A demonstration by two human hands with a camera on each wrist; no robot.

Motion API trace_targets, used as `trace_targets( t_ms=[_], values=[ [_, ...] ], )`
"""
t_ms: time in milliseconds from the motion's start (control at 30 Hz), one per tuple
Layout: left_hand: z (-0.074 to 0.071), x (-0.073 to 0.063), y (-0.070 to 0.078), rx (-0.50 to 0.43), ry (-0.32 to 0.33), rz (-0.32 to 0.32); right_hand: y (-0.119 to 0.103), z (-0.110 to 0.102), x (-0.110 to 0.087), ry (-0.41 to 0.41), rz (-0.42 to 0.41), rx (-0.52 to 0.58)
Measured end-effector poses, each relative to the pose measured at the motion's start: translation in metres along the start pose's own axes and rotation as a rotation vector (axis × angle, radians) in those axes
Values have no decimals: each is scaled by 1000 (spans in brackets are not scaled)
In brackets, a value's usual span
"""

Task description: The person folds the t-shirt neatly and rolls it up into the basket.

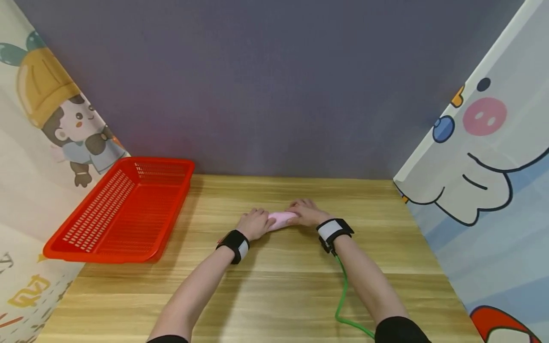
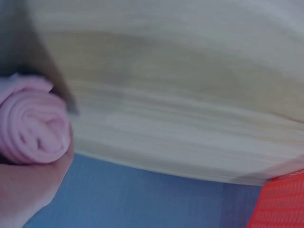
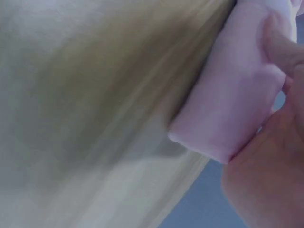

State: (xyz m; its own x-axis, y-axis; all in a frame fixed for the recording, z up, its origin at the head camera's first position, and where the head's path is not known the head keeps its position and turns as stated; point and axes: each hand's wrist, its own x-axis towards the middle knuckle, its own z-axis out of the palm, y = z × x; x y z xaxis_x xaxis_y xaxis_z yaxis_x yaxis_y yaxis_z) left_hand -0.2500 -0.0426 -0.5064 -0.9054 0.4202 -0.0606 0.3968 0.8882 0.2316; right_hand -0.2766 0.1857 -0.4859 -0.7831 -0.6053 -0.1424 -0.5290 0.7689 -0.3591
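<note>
A pink cloth [image 1: 280, 220], rolled into a tight cylinder, is held between my two hands near the middle of the table. My left hand [image 1: 254, 224] grips its left end, and my right hand [image 1: 308, 213] grips the right end. The left wrist view shows the spiral layers at one end of the rolled cloth [image 2: 35, 128], with part of the hand below. Seen from the right wrist, the thumb presses along the smooth side of the cloth [image 3: 232, 90]. Whether the roll touches the table is hard to tell.
A red plastic basket [image 1: 133, 214] with slotted sides stands on the left of the wooden table [image 1: 274, 295]. A grey wall [image 1: 274, 85] rises behind, with cartoon-printed curtains on both sides. A green cable [image 1: 343, 297] runs from my right wristband.
</note>
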Motion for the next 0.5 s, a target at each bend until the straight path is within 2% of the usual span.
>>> trace_targets(
  t_ms=[67, 133, 267, 333, 400, 500],
  values=[
    [-4, 1, 3, -21, -24, -5, -1, 3, -5, 58, 48, 8],
    [-7, 1, 5, -34, -41, -10, -5, 7, -9, 129, 141, 56],
    [-11, 0, 6, -45, -56, -1, -14, 15, -12, 251, 415, 202],
    [-13, 0, 7, -55, -57, 19, -18, 16, -13, 267, 549, 296],
    [-16, -1, 8, -71, -64, 41, -20, 16, -14, 258, 647, 366],
    [-21, -2, 12, -117, -90, 38, -20, 16, -16, 227, 716, 441]
  ],
)
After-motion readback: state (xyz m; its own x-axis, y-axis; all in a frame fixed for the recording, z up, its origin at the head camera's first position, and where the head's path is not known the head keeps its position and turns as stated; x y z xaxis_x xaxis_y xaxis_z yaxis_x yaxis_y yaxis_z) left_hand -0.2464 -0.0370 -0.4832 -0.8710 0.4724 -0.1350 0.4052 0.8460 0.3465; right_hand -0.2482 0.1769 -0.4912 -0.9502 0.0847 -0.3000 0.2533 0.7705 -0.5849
